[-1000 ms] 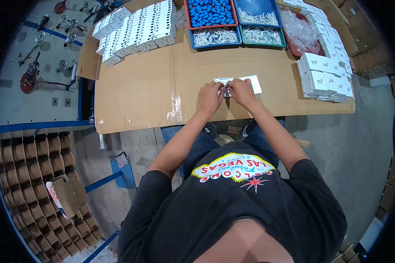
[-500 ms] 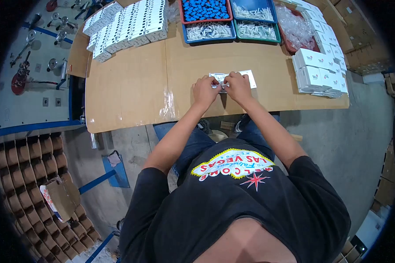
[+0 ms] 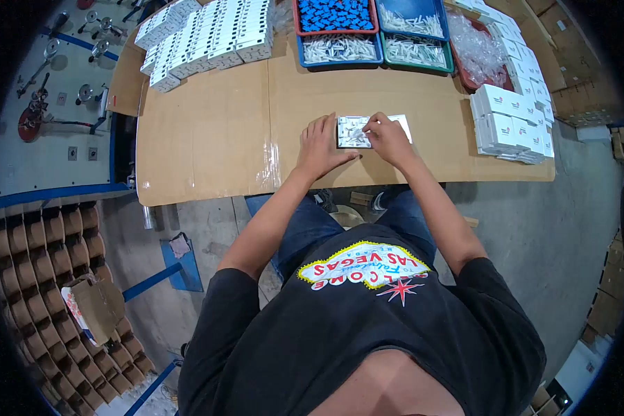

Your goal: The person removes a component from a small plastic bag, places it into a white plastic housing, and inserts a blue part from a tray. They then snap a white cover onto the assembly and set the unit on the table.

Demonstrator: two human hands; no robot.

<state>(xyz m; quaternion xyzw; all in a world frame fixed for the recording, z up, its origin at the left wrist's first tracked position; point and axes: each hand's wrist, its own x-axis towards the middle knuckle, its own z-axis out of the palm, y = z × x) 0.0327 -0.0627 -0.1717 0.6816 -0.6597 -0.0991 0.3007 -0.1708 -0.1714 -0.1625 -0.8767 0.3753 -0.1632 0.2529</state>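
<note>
A small white box (image 3: 352, 142) lies on the cardboard-covered table with its inside facing up. Small pale parts show in it, too small to name, and a white flap (image 3: 403, 125) extends to its right. My left hand (image 3: 318, 149) rests along the box's left side, fingers stretched out and thumb apart, holding nothing. Over the right part of the box, my right hand (image 3: 390, 141) has its thumb and fingertips pinched together. Whatever is between them is hidden.
Rows of white boxes (image 3: 215, 35) stand at the back left; more stacked boxes (image 3: 509, 125) are at the right. Behind my hands sit trays with blue pieces (image 3: 336, 15) and white pieces (image 3: 340, 48), plus a bin of clear plastic bags (image 3: 475, 52). A partitioned cardboard crate (image 3: 41, 277) is lower left.
My left hand has let go of the pinch over the box and opened out at its left side. My right hand stays pinched over the box. The view has shifted slightly.
</note>
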